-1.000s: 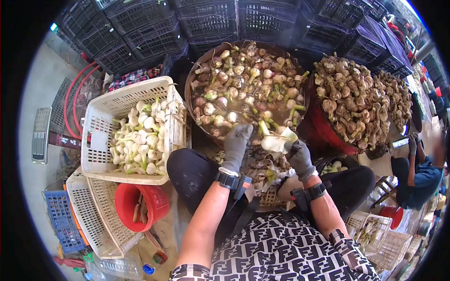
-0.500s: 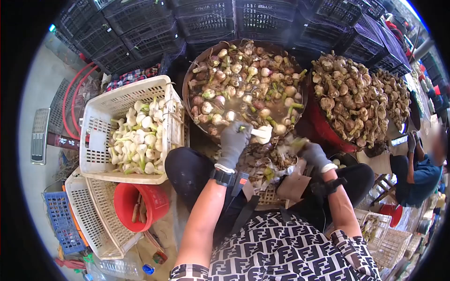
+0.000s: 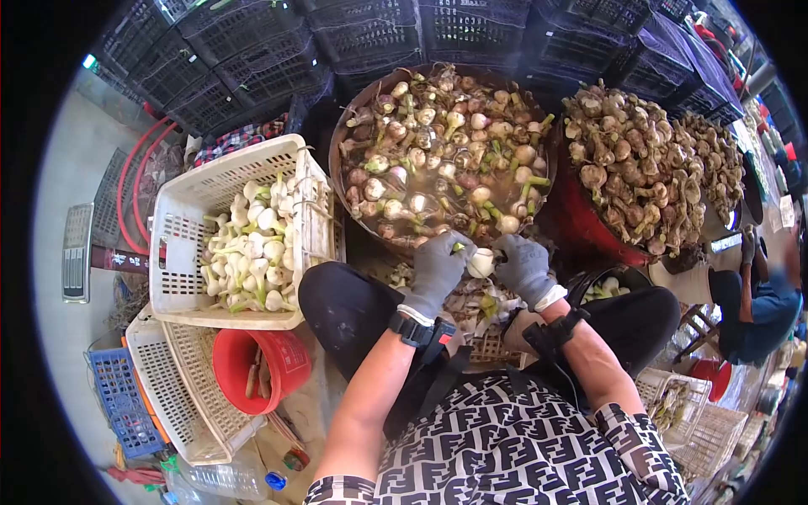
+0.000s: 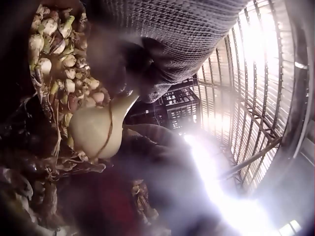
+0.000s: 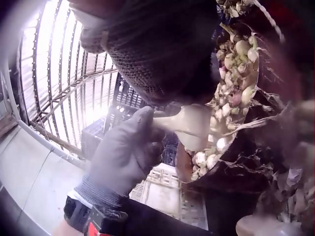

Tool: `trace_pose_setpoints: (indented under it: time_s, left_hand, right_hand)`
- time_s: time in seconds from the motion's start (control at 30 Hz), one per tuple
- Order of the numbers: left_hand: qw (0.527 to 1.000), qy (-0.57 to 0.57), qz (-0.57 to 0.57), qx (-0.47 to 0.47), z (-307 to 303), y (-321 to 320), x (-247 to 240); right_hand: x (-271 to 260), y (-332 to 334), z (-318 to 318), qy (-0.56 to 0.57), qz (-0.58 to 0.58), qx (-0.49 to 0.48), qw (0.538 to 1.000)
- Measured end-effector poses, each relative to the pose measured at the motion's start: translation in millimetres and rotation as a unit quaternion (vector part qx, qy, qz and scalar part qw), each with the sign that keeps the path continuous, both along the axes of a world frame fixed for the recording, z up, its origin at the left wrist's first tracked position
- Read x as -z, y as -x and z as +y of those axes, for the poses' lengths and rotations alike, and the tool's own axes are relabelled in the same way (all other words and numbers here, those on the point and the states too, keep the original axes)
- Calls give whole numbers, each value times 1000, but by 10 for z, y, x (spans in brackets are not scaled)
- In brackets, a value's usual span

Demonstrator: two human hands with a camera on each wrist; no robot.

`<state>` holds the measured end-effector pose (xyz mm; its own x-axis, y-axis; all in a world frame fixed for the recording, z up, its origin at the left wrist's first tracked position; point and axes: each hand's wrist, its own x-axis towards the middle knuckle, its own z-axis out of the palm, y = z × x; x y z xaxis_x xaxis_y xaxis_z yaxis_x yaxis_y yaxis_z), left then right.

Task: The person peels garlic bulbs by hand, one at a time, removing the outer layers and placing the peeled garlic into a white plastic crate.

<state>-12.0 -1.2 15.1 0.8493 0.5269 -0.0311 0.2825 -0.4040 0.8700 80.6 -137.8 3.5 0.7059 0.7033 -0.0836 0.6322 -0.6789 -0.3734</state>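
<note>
In the head view, my gloved left hand (image 3: 438, 268) grips the stem of a peeled white garlic bulb (image 3: 481, 263), low over a heap of peelings (image 3: 481, 305). The left wrist view shows the bulb (image 4: 96, 132) hanging from its stem, a thin brown strand across it. My gloved right hand (image 3: 523, 268) is at the bulb's other side, fingers bent, knuckles close to the bulb; I cannot tell whether it pinches the skin. Beyond the hands stands a round basin (image 3: 340, 187) of murky water with many unpeeled bulbs.
To the left, a white crate (image 3: 175, 220) holds peeled garlic, above a red bucket (image 3: 286, 370) with tools. A heap of dirty garlic (image 3: 627, 168) fills a red tub (image 3: 602, 231) at right. Stacked black crates (image 3: 370, 38) line the back. Another person (image 3: 762, 295) sits far right.
The right hand first pulled loose outer skin from the bulb and swung away right with it. Now it is back beside the bulb without that skin. The left hand kept the stem and moved slightly right.
</note>
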Motion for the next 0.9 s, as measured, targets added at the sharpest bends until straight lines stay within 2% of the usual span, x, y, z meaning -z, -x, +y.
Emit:
trace_pose_setpoints:
  time_s: [0.07,0.13,0.2,0.27,0.33,0.47,0.5,0.53,0.6,0.67,0.73,0.8,0.9]
  left_hand:
    - [999,27,-35,4,38,26,34]
    - [999,-1,-43,12,116,38,45]
    - [1000,3,-20,4,125,25,51]
    - [1000,5,0,-2,91,-10,-36]
    - [998,-2,58,10,23,-23,-136]
    - [995,-90,38,30,74,45,-60]
    - [998,-42,16,36,123,76,-67]
    - [999,6,-6,41,165,89,-74]
    - [999,4,-2,35,235,95,-85]
    - [1000,1,12,26,265,98,-125]
    - [998,35,36,23,205,74,-115]
    - [999,-19,-4,30,128,34,-4]
    - [999,-17,31,25,12,6,-185]
  right_hand:
    - [23,-71,-95,18,2,31,999]
    - [31,-94,-117,36,1,55,998]
    - [26,-41,-128,-100,18,45,994]
    - [-54,52,-4,-112,1,24,993]
    - [-50,92,87,-2,-2,-18,1000]
    - [-16,-3,13,-11,-4,-24,1000]
    - [134,-92,-53,43,-2,-1,999]
    - [191,-157,-138,43,-3,0,999]
    - [255,-233,-270,74,30,70,994]
    - [202,-172,-289,55,18,76,995]
    - [128,-64,-218,-153,66,35,985]
    - [129,49,-110,-208,69,-22,975]
    - [68,126,-14,-142,50,-29,988]
